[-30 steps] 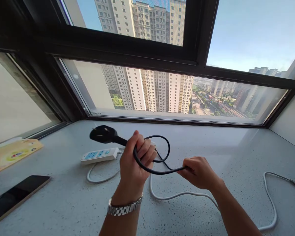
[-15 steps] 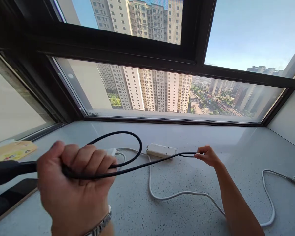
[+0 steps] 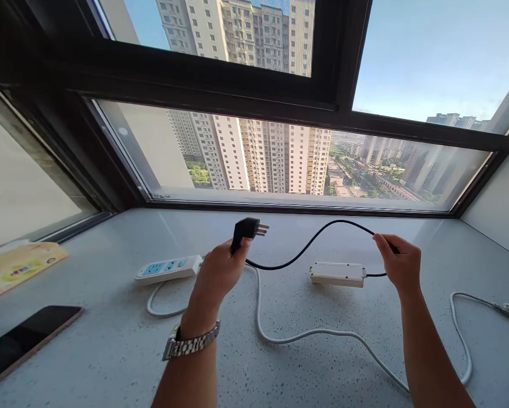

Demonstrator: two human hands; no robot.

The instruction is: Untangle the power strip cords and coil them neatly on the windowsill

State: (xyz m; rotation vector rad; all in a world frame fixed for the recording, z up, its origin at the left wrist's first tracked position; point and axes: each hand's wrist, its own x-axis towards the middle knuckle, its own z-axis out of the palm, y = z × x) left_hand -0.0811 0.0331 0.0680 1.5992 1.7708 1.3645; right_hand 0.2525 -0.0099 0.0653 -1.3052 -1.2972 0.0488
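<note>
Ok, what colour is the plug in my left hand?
The plug in your left hand is black, shown best in the head view.

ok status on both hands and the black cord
Left hand gripping black plug. Right hand pinching black cord. White cable lying below, clear of plug.

Head camera looks forward, down across the sill (image 3: pixel 118 357).

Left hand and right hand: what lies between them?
In the head view, a black cable curves across, with a white box and white cord lower in the picture.
</note>
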